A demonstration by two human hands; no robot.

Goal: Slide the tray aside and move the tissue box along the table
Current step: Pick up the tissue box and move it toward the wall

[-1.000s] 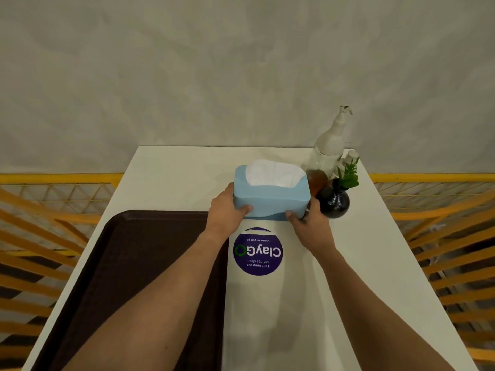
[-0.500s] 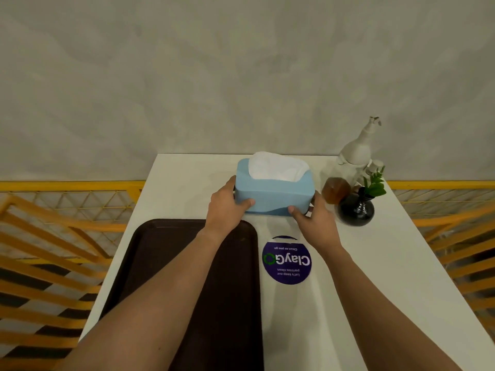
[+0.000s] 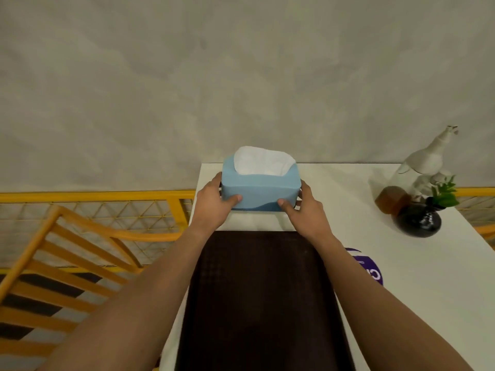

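Observation:
A light blue tissue box (image 3: 259, 187) with white tissue showing at its top sits at the far left corner of the white table (image 3: 417, 263). My left hand (image 3: 214, 203) grips its left end and my right hand (image 3: 305, 210) grips its right end, thumbs on the near face. The dark brown tray (image 3: 259, 298) lies flat on the left side of the table, just in front of the box and between my forearms. Its near end runs out of view.
At the far right of the table stand a clear pump bottle (image 3: 417, 172) with amber liquid and a round black vase (image 3: 419, 222) with a green sprig. A purple round sticker (image 3: 368, 266) lies right of the tray. Yellow railings (image 3: 93, 195) and an orange chair (image 3: 53, 263) are left of the table.
Both hands have carried the tissue box leftward and farther back, from beside the bottle and vase to the far left corner above the tray. The camera view has swung left.

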